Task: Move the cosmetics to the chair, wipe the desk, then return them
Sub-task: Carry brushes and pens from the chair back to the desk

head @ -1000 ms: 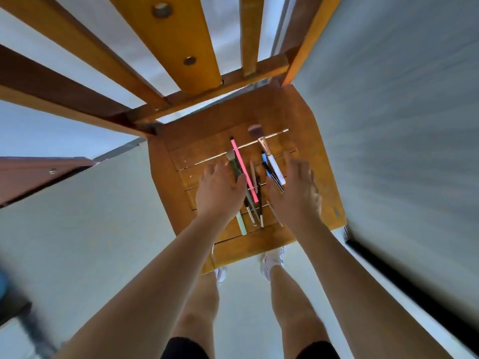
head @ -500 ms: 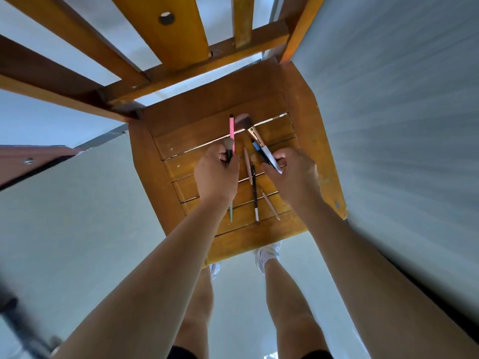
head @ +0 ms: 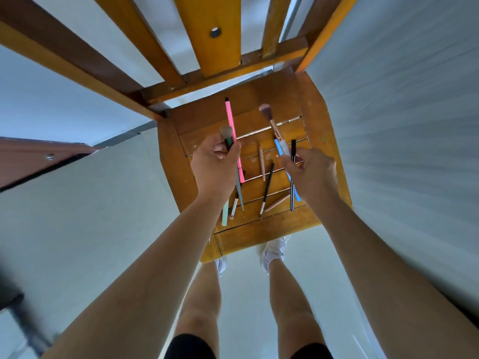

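Note:
I look down on a wooden chair seat (head: pixel 318 120). My left hand (head: pixel 213 168) grips a bundle of cosmetics above the seat: a pink pencil (head: pixel 230 117), a green-handled brush (head: pixel 226 133) and a grey-green handle below the fist. My right hand (head: pixel 312 174) pinches a second bundle: a rose-gold powder brush (head: pixel 268 116), a blue pencil (head: pixel 278 147) and a thin black pencil (head: pixel 293 146). Still lying on the slats between my hands are a short pinkish stick (head: pixel 261 161), a black brush (head: pixel 267 189) and another pinkish stick (head: pixel 277 203).
The chair back's slats (head: pixel 217 29) rise at the top of the view. A pale wall or panel (head: pixel 401 112) runs close along the chair's right side. A brown wooden edge (head: pixel 39 156) juts in at left. My legs and white shoes (head: pixel 273 251) stand on the grey floor below the seat.
Both hands went from resting flat on the brushes to closing round separate bundles and lifting them off the seat. Three items stayed on the slats.

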A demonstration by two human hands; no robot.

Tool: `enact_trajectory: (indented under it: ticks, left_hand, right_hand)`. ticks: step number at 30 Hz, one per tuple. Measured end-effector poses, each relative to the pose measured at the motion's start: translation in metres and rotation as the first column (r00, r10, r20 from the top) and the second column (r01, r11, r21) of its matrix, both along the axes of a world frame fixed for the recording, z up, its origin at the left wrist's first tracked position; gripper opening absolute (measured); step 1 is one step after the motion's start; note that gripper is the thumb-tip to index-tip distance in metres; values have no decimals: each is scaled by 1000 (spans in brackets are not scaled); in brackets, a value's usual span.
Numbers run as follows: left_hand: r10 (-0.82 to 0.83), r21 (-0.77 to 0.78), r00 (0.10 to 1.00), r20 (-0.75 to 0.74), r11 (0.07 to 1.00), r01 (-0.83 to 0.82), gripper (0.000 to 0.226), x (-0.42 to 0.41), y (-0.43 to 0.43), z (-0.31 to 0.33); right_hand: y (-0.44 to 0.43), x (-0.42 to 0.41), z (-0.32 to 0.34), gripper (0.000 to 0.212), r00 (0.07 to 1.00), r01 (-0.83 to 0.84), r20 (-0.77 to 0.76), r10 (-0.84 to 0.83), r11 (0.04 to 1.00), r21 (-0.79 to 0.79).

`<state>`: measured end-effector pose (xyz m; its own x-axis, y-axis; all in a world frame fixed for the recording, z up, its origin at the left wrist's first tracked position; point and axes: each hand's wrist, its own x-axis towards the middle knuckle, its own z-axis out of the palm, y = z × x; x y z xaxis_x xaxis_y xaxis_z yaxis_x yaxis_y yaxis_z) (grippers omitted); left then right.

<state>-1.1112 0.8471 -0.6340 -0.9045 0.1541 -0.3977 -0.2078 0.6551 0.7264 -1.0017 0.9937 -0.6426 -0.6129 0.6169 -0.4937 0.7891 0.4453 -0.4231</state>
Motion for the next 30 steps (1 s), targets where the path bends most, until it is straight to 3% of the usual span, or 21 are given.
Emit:
enact_trajectory:
  ticks: [6, 10, 14, 17, 23, 30]
  left_hand:
    - [53, 6, 997, -62, 999, -53, 11, -16, -18, 69]
    - [136, 61, 989, -51, 989, -133, 11, -21, -30, 158]
    - [223, 117, 963, -148, 971, -207, 15, -22, -51, 259]
    - [293, 127, 928, -230, 954, -270, 16, -11, -77, 327]
    - [499, 199, 800, -333, 866, -458, 18, 16, -162, 445]
    - [683, 312, 548, -482, 719, -621, 19, 84, -314, 540]
  right_hand:
    - [-8, -10, 76, 34, 996, -12, -86, 11, 1000, -14]
    - [-19, -25, 167, 28, 982, -39, -187, 30, 998, -45]
    - [-33, -41, 261, 18, 932, -125, -347, 106, 992, -34]
    - [-48, -50, 322, 21, 875, -229, -444, 193, 973, -29]
    - [-105, -78, 430, 31, 720, -484, -564, 405, 875, 12]
    - [-242, -70, 526, 28, 471, -642, -688, 552, 749, 162]
